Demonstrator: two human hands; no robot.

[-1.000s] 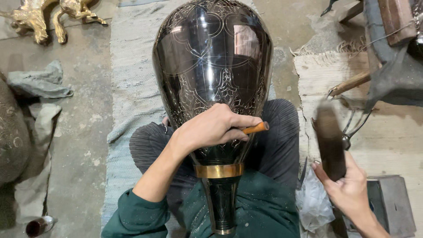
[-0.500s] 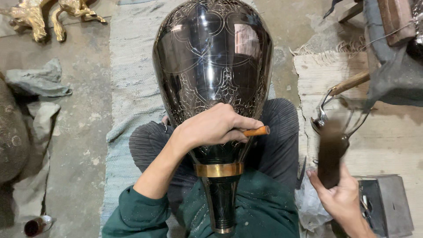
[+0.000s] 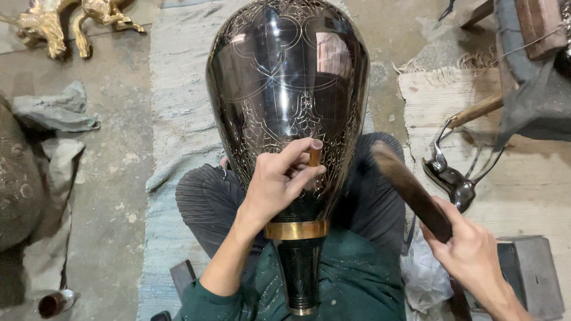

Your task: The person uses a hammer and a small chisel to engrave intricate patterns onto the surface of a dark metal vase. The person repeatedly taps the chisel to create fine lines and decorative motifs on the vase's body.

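A large black vase with fine engraved patterns lies across my lap, its neck with a brass band toward me. My left hand rests on the lower body of the vase and pinches a short brown chisel upright against the surface. My right hand at the lower right grips a dark wooden mallet stick, raised and angled toward the chisel, blurred by motion.
I sit on a grey woven rug. Brass animal figures lie at the top left, crumpled cloths at the left. Metal tongs and a wooden-handled tool lie on a board at the right. A dark box sits by my right hand.
My left hand has turned the chisel from lying sideways to standing upright on the vase. My right hand has swung the mallet leftward toward the chisel.
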